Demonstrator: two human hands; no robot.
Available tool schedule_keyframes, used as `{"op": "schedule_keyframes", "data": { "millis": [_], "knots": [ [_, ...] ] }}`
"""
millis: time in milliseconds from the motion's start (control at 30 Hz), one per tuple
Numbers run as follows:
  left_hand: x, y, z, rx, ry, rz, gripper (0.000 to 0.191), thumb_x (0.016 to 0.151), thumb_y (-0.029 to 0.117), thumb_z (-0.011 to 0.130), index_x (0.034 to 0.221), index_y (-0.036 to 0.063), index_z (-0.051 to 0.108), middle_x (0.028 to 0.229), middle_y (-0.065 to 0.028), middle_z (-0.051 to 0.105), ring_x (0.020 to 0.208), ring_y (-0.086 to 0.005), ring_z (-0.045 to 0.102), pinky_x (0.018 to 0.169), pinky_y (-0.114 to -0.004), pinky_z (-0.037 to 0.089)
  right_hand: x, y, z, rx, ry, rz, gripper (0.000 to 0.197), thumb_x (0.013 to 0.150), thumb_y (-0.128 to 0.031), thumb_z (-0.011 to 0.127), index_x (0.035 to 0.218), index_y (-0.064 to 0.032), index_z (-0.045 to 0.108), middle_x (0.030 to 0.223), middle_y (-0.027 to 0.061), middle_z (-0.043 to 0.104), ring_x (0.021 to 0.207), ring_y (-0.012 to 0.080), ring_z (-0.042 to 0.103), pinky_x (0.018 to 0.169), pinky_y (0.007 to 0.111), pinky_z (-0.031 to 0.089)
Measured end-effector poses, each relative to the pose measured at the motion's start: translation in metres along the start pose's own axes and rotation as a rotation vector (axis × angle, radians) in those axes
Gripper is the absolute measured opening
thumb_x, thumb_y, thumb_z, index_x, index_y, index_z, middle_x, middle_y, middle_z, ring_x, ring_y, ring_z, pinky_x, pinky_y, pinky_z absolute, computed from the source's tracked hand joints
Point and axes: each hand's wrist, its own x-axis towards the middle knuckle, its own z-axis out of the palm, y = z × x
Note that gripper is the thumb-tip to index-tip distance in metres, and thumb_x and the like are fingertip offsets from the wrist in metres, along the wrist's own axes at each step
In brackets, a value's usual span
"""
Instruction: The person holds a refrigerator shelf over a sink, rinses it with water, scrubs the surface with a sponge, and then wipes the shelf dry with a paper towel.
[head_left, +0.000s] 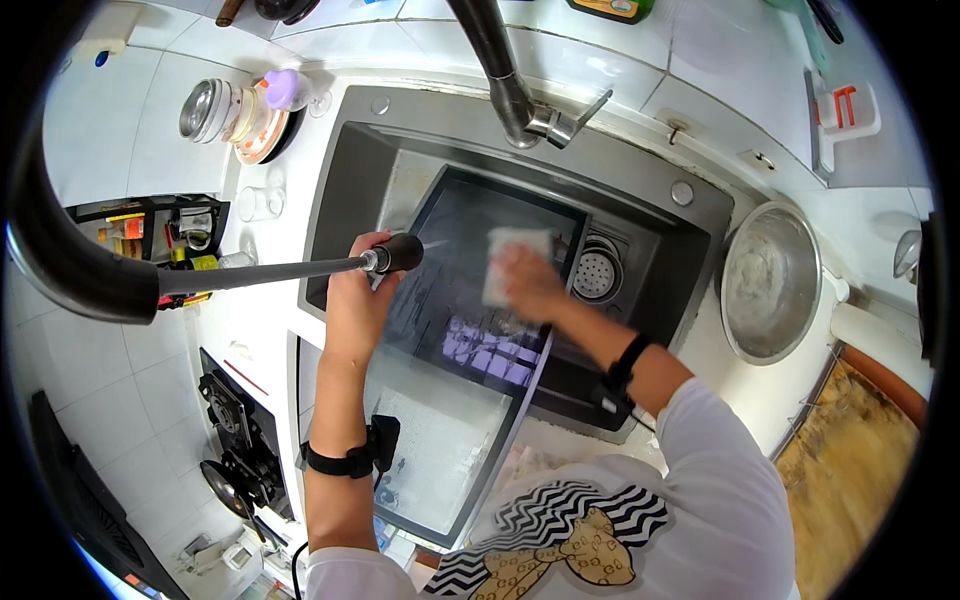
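Note:
My right hand (525, 281) presses a pale cloth or pad (504, 289), blurred, onto a framed dark glass panel (465, 210). The panel lies slanted across the grey sink (352, 150) and reaches over its near edge towards my body; its lower part looks whitish and dotted. A pull-out faucet sprayer (397, 253) with a dark head is in my left hand (367, 281), above the panel's left side, with a thin spray in front of its nozzle. The fingers of the left hand are partly hidden behind the sprayer.
The faucet's base and lever (559, 129) stand behind the sink. To the right are a metal basin (772, 285) and a stained board (855, 465). Stacked bowls (210, 111), a glass cup (261, 203) and a gas stove (232, 420) are at the left. The drain strainer (596, 271) shows beside the panel.

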Motion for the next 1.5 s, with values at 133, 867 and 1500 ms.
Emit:
{"op": "schedule_keyframes", "data": {
  "millis": [133,867,1500],
  "knots": [
    [-0.005,-0.002,0.006,0.028,-0.007,0.049,0.038,0.068,-0.003,0.064,0.103,0.0038,0.051,0.088,-0.0164,0.060,0.083,-0.0343,0.058,0.072,-0.035,0.045,0.015,0.057,-0.003,0.165,0.189,0.471,0.050,0.086,-0.028,0.040,0.131,-0.0084,0.032,0.138,0.0165,0.024,0.128,0.0345,0.020,0.104,0.044,0.016],
    [-0.097,-0.007,0.005,0.057,0.020,0.105,0.031,0.066,0.009,0.069,0.089,0.0029,0.048,0.080,-0.0183,0.059,0.079,-0.0375,0.056,0.066,-0.042,0.044,-0.032,-0.120,0.020,0.112,0.103,0.034,0.057,0.087,-0.037,0.036,0.135,-0.0092,0.023,0.140,0.0193,0.018,0.130,0.0367,0.015,0.106,0.044,0.012],
    [-0.160,-0.018,-0.134,0.243,-0.314,0.102,0.040,0.065,0.014,0.068,0.099,0.0020,0.053,0.085,-0.0151,0.062,0.083,-0.0306,0.059,0.072,-0.036,0.045,-0.014,-0.187,0.000,0.132,-0.012,0.128,0.063,0.088,-0.049,0.028,0.138,-0.0115,0.017,0.144,0.0148,0.004,0.133,0.0321,0.000,0.106,0.043,0.003]
  ]
}}
